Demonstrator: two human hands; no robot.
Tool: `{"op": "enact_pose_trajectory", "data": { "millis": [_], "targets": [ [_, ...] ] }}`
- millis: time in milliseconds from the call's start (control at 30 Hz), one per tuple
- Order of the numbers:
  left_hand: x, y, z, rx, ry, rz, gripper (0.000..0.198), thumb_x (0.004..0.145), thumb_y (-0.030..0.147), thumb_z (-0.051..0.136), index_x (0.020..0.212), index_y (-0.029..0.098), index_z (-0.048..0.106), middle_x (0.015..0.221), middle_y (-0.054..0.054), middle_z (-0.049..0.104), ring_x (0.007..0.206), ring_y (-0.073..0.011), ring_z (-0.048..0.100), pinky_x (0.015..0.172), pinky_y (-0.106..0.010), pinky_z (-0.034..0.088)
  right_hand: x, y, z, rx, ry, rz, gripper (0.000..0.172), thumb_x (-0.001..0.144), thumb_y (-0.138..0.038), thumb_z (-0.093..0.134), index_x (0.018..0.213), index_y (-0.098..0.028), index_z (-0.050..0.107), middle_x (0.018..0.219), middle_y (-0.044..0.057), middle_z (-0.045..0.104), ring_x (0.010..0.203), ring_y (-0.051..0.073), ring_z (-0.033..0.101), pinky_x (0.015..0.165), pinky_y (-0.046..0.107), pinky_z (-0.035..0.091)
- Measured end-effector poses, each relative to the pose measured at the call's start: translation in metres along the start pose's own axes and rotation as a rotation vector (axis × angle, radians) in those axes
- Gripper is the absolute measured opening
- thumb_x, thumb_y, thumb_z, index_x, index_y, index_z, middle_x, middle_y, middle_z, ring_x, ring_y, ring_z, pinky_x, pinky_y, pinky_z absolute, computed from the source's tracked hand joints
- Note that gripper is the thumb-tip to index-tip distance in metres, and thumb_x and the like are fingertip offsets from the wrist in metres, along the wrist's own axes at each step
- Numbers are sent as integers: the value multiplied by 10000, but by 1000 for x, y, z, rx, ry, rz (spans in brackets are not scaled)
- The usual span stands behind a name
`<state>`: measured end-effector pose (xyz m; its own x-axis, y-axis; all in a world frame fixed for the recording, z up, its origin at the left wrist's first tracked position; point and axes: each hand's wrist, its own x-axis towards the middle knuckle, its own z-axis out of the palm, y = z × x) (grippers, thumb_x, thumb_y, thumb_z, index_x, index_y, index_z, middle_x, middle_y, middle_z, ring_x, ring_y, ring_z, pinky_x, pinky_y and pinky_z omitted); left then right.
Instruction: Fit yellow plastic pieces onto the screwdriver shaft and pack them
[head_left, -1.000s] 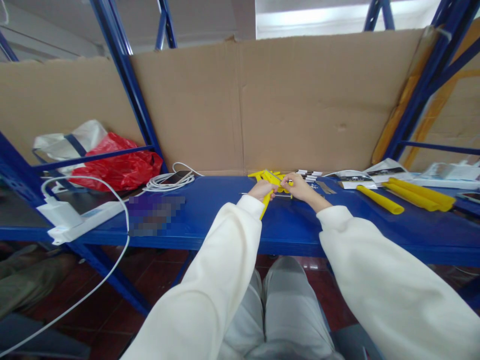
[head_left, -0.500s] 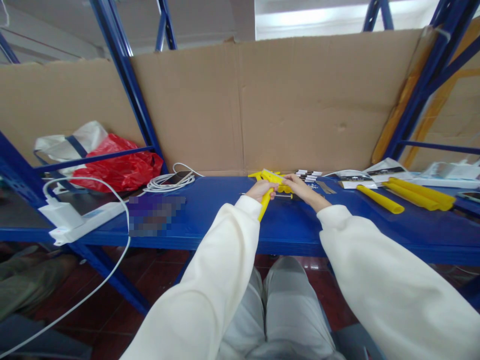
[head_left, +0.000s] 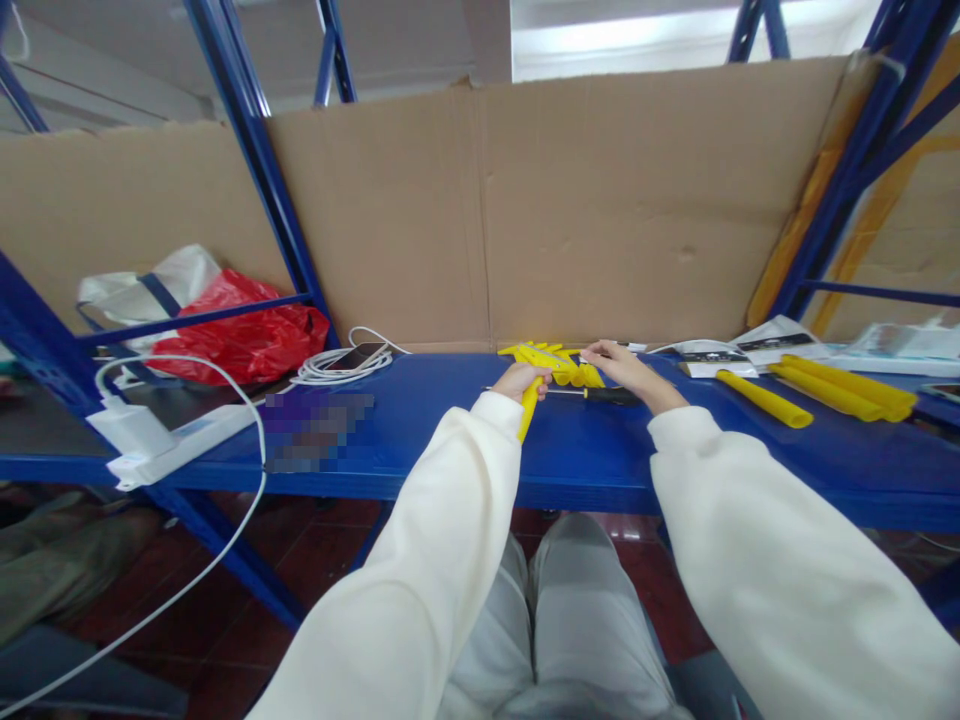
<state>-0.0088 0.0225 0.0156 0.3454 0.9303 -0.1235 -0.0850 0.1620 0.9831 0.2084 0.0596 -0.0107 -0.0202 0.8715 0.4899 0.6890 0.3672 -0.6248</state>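
My left hand [head_left: 519, 380] is closed round the yellow handle of a tool [head_left: 529, 408] that looks like a scraper, its flat yellow head pointing up and away. To the right of that head is my right hand [head_left: 619, 362], its fingers bent together; what they pinch, if anything, is too small to make out. Beneath the right hand lies a screwdriver [head_left: 611, 396] with a black handle, its shaft towards the left. Several yellow plastic pieces [head_left: 589, 377] lie behind and beside the tool, partly hidden by it.
Yellow tubes [head_left: 765, 400] lie on the blue table [head_left: 450, 450] at the right, near printed packets [head_left: 716, 360]. At the left are a white power strip [head_left: 187, 445], a coiled white cable [head_left: 330, 372] and a red plastic bag [head_left: 244, 325]. Cardboard [head_left: 600, 200] stands behind.
My right hand has moved right, away from the yellow tool, and now covers the small black-and-white items. More of the screwdriver's black handle shows. My left hand keeps hold of the tool.
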Motion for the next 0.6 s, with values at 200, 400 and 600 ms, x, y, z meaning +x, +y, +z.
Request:
{"op": "enact_pose_trajectory", "data": {
  "millis": [200,400,600],
  "targets": [
    [7,-4,-5,55,124,-42,172,901,9,531,837,168,554,559,64,450,425,-70,396,501,-214,345,-10,3,-38,-290,-290,112,269,814,-471,733,811,-204,769,978,99,777,1000,304,710,906,377,543],
    [12,-7,-9,76,182,-67,162,888,3,538,830,148,582,538,61,461,420,-70,411,504,-220,342,-15,12,-45,-470,-432,126,215,603,-363,869,755,-245,775,909,79,772,931,321,719,835,385,565],
    [14,-10,-11,84,216,-60,159,868,-3,562,806,142,587,530,57,465,414,-71,412,485,-217,346,-17,5,-48,-437,-449,184,207,595,-311,855,545,-246,664,614,20,661,722,269,685,710,346,527]
  ]
}}
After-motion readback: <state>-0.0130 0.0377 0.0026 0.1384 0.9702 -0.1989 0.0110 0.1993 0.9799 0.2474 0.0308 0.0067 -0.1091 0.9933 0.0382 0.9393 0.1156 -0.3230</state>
